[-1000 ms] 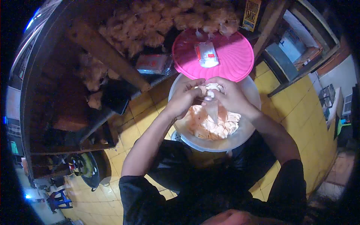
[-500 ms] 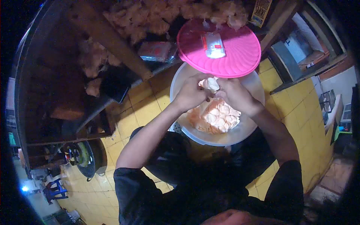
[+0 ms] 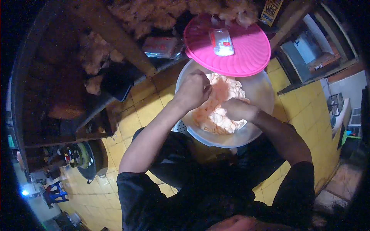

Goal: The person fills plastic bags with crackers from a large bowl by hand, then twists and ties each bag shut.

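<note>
Between my legs stands a large translucent plastic tub [image 3: 266,90] holding many pale, round, thin crackers [image 3: 221,122], with orange-red powder among them. My left hand [image 3: 194,90] is over the tub's left side, its fingers curled together; whatever they hold, if anything, is hidden. My right hand [image 3: 238,109] reaches down into the tub and touches the crackers, palm down, with its fingertips out of sight. Beyond both hands a pink ridged lid [image 3: 250,48] lies across the tub's far rim, and a pack of clear plastic bags [image 3: 222,43] rests on it.
A wooden shelf [image 3: 131,54] at the far left carries many filled bags [image 3: 150,17] and a plastic-wrapped packet [image 3: 160,47]. A dark wok-like pan [image 3: 90,161] sits on the yellow tiled floor [image 3: 304,111] at left. A wooden frame [image 3: 320,77] stands at right.
My hands have moved apart. The right one has gone down into the crackers, while the left has shifted slightly left. The pale crackers held between them have left that spot.
</note>
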The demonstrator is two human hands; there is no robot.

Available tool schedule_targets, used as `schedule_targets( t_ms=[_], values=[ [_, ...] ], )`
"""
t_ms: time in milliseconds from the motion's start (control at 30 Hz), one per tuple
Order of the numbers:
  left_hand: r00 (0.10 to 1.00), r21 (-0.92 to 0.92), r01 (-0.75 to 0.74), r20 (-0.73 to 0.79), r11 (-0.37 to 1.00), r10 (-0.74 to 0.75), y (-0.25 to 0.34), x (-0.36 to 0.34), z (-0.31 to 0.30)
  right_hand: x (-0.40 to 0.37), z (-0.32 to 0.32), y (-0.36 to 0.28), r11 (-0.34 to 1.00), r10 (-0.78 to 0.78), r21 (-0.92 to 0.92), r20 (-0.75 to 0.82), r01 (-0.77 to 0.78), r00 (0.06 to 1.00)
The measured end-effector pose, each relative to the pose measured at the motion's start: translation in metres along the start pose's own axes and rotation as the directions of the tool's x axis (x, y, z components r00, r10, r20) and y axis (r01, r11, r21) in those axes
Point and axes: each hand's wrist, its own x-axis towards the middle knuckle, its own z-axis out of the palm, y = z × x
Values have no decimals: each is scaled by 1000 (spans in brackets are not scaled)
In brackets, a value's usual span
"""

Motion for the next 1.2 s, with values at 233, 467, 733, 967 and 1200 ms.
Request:
schedule_targets(
  t_ms=[233,467,733,967,1200],
  values=[
    [991,108,115,54,988,-121,10,6,-11,9,48,-12,825,-336,-395,231,404,913],
    [991,112,135,-18,985,-134,-10,1,0,-17,40,-26,859,-510,-209,-262,468,819],
    [995,139,100,-13,985,-99,-16,6,-12,-58,-70,-21,922,-206,195,-483,334,851],
    [934,-169,351,141,921,-330,8,9,-5,-57,-85,-15,532,148,687,-652,496,744],
    [943,-686,330,210,648,-259,23,9,12,-57,-85,-20,744,162,558,-683,367,712]
  ],
)
